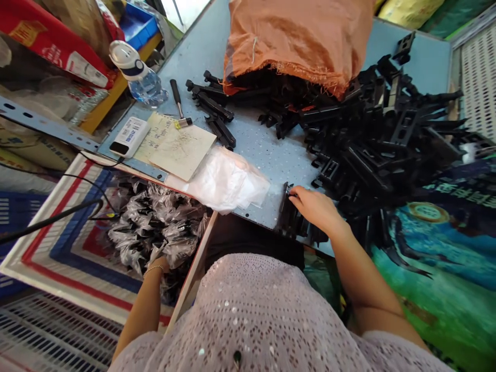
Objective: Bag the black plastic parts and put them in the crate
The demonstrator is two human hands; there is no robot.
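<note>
Thin white plastic bags (pixel 236 181) lie in a flat heap at the near edge of the speckled pale blue table (pixel 267 147). Just right of the bags, the right hand (pixel 315 207) touches a long black plastic piece (pixel 285 206) with its fingertips; I cannot tell if they pinch it. Down and left of the bags, the left hand (pixel 161 263) is inside a white, red and blue plastic crate (pixel 33 253), among black pieces in clear plastic wrap (pixel 176 222) (they hide its fingers, so I cannot tell if it grips anything). Past the bags, to the right, a big messy pile of black plastic pieces (pixel 403 129) sits by an orange woven sack (pixel 298 39).
</note>
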